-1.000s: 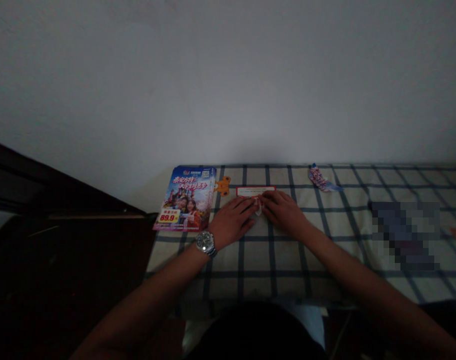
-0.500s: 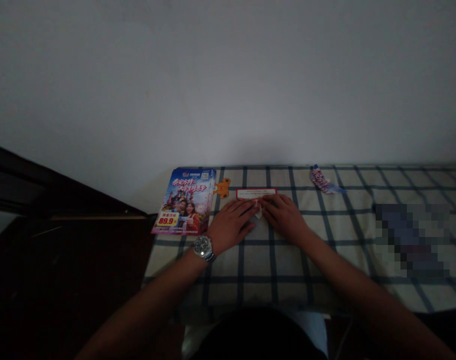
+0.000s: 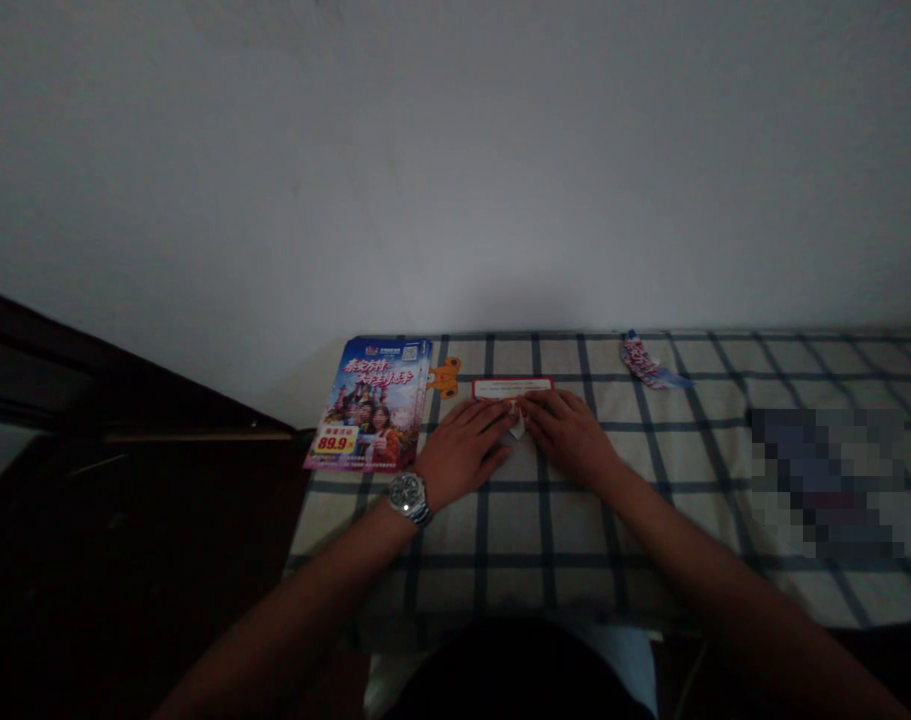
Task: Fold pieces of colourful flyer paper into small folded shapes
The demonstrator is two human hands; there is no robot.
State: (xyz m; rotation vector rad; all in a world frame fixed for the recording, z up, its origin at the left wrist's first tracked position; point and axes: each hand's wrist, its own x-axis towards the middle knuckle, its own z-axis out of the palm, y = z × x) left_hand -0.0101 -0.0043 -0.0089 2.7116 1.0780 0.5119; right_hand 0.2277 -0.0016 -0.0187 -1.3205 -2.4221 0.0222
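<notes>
1 desk [image 3: 500, 530] in checked cloth, back edge on the wall, bare cloth from the hands to the near edge and right of the right forearm. 1 flyer [image 3: 371, 400] at the back-left corner, its left side at the desk edge; 2 hands: left hand [image 3: 462, 448] and right hand [image 3: 567, 432] both flat, fingers stretched out, tips meeting, pressing on 1 red-edged paper [image 3: 512, 385] near the back edge, not closed round it. 1 folded paper scrap [image 3: 645, 362] back right, well clear; 1 orange figure [image 3: 445, 377] between flyer and paper; 1 wristwatch [image 3: 408, 494] on the left wrist.
</notes>
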